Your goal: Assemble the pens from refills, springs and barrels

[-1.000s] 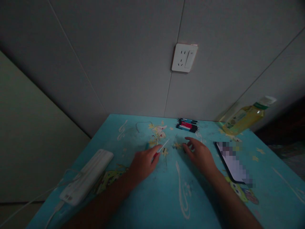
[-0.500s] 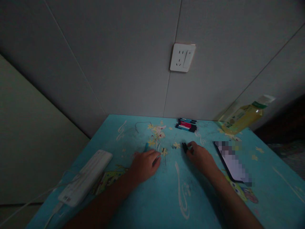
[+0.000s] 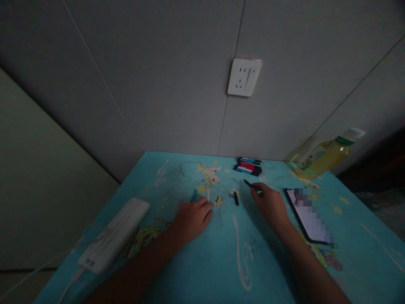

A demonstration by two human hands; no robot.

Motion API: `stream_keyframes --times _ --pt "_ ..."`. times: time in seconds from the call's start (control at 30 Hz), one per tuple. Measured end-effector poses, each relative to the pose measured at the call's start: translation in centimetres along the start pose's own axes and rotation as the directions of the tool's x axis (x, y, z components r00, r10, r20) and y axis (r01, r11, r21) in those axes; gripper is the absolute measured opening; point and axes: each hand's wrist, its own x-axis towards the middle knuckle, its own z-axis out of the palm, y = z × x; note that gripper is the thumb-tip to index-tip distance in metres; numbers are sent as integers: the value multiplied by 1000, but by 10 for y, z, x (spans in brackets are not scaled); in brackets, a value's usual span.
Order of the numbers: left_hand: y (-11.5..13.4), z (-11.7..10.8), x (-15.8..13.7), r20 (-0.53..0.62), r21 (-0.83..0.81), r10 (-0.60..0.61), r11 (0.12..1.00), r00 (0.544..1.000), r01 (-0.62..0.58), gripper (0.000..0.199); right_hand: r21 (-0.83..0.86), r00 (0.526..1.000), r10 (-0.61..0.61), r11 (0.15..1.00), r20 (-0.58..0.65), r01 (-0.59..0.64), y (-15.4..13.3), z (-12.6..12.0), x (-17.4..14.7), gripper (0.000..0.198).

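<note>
My right hand is above the table, pinching a short black pen part between thumb and fingers. To its left, another black pen part lies on the tabletop. My left hand is low over the table with its fingers curled together; whatever they hold, if anything, is hidden. Just beyond those fingers, a blue pen barrel and thin white pen refills stick out, partly covered by the hand. Near the wall, several pens in black, red and blue lie in a row.
A white power strip with cables lies at the left. At the right are a phone and, behind it, a bottle of yellow liquid. The blue patterned tabletop meets a grey wall with a socket.
The two black parts at my right hand are now apart: one lies on the table, one stays in the fingers. A thin piece seen at my left fingers no longer shows.
</note>
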Motion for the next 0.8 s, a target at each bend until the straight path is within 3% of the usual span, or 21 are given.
stream_keyframes --times 0.1,0.23,0.37,0.57,0.8 --pt "0 0 1 12 19 1 1000 1000 -1 22 134 990 -102 984 -96 114 -5 -4 1 28" --pt "0 1 1 29 48 -17 999 999 15 25 184 979 -145 968 -142 170 -8 -4 1 29" --pt "1 -1 0 44 46 -19 999 999 17 26 143 980 -161 974 -113 176 -5 -2 2 28" --pt "2 -2 -1 64 62 -19 998 998 15 25 158 995 -83 983 -56 91 1 2 3 31" --pt "1 1 2 86 79 -46 996 995 39 26 160 984 -157 977 82 142 12 15 7 34"
